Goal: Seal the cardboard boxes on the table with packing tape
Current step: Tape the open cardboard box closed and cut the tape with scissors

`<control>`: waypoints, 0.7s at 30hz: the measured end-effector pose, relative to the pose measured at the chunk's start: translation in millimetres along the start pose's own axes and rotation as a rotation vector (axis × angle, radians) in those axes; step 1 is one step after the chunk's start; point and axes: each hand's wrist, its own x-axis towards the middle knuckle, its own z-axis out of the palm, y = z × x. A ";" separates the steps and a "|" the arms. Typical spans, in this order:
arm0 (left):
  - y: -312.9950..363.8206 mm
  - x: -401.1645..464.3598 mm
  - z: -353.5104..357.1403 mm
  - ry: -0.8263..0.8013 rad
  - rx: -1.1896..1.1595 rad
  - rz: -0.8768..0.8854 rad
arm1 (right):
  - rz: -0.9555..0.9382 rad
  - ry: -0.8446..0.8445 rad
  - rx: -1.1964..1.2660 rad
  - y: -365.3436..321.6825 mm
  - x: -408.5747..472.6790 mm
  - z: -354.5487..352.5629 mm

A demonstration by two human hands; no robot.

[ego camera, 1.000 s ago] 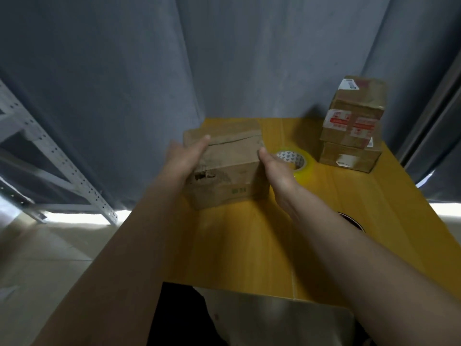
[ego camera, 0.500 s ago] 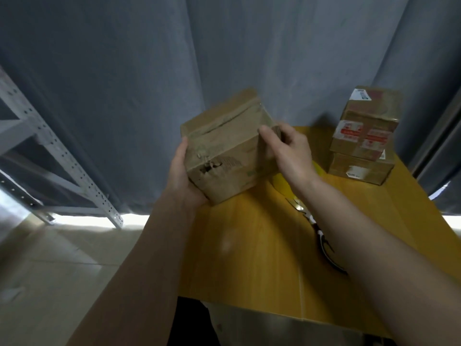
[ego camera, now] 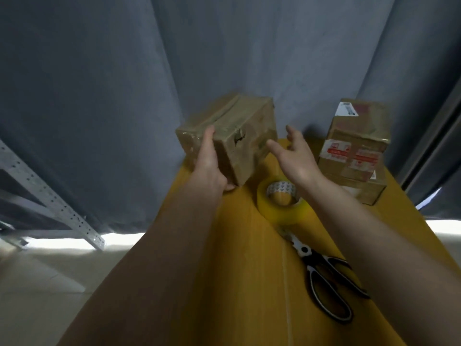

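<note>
My left hand (ego camera: 209,166) grips a worn brown cardboard box (ego camera: 239,131) by its near left corner and holds it tilted above the far left edge of the yellow table (ego camera: 239,283). A seam runs along the box's top and a torn hole shows on its near face. My right hand (ego camera: 296,158) hovers just right of the box with fingers spread, not touching it. A roll of clear packing tape (ego camera: 282,203) lies flat on the table below my right wrist. Two stacked taped boxes (ego camera: 356,151) stand at the far right.
Black-handled scissors (ego camera: 326,275) lie on the table to the right, partly under my right forearm. A grey curtain (ego camera: 124,96) hangs behind the table. A perforated metal shelf frame (ego camera: 50,196) stands at the left over a pale floor.
The box went from resting on the table to being lifted and turned. My right hand has let go of it and now hovers beside it. Tape and scissors have come into view.
</note>
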 end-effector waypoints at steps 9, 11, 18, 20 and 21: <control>-32.3 48.8 37.3 0.235 -0.022 0.115 | 0.101 -0.111 -0.384 32.7 22.1 -19.0; -37.7 56.2 43.7 0.220 -0.003 0.134 | 0.126 -0.157 -0.491 41.9 25.4 -20.2; -39.7 54.8 64.4 0.203 -0.186 0.063 | 0.101 -0.199 -0.878 67.1 29.1 -12.9; -35.9 34.9 71.2 0.144 -0.396 0.061 | 0.052 -0.147 -0.996 70.8 29.3 -12.1; -30.7 36.9 68.0 0.273 -0.366 0.125 | 0.035 -0.132 -1.032 71.3 29.2 -11.7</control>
